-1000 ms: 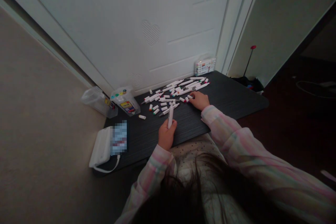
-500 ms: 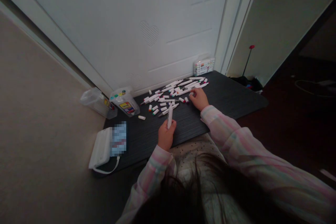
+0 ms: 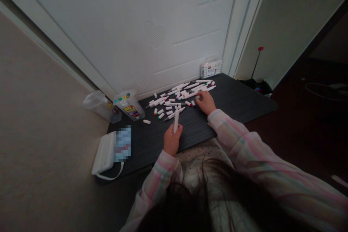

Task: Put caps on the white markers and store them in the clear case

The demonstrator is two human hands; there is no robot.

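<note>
— Suppose we put our clock's centre on the loose markers [image 3: 174, 104], twelve toward the door [image 3: 130, 25]. Where do we find the hands?
— Between six and seven we have the left hand [image 3: 172, 143], fingers curled round the lower part of an upright white marker [image 3: 176, 121], thumb against the barrel.
— And the other?
— Between three and four we see the right hand [image 3: 207, 103], its thumb and fingertips drawn close together at the pile's edge (a small pale bit shows there, too tiny for us to name). Whether they grasp it, we cannot tell.
— The sleeves come in from seven and four, as we see it. What about containers?
— Near nine we find a clear container with a yellow label [image 3: 131, 111], several coloured round ends showing at its top. Farther out toward nine is a second clear container [image 3: 95, 101], tilted. At two, a clear case [image 3: 211, 69] stands on the dark table [image 3: 239, 96], pale markers stacked inside.
— And toward eight, we notice loose caps [image 3: 160, 112] beside the markers.
</note>
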